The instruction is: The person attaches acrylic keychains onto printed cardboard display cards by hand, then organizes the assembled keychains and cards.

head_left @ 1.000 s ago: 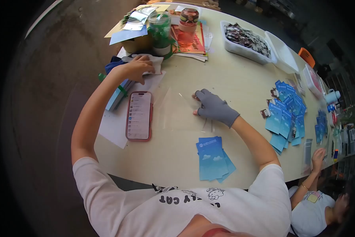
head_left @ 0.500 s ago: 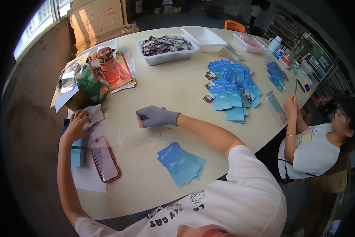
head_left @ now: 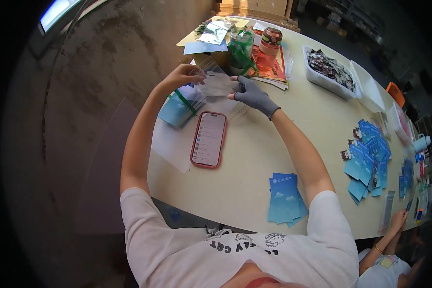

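Observation:
A crumpled white tissue (head_left: 217, 84) is stretched between my two hands at the far left of the table. My left hand (head_left: 183, 77), bare, has its fingers bent around the left edge of it. Clad in a grey fingerless glove, my right hand (head_left: 254, 94) pinches the other edge between thumb and fingers. Some clear plastic film shows beside the tissue. Just below lies a blue stack of cards (head_left: 178, 108) with a green band around it. Nearer to me, a phone (head_left: 209, 140) in a red case rests screen up.
A glass jar (head_left: 241, 48) with green ribbon and a red-lidded jar (head_left: 270, 40) stand beyond my hands. Loose blue cards (head_left: 284, 198) lie near the front edge, more (head_left: 367, 158) at right. A white tub (head_left: 329, 72) holds small packets. Another person's hand (head_left: 397, 221) appears at lower right.
My view has swung left. My right hand has moved from the bare tabletop over to the tissue and now grips it. The tissue has been lifted and spread between both hands.

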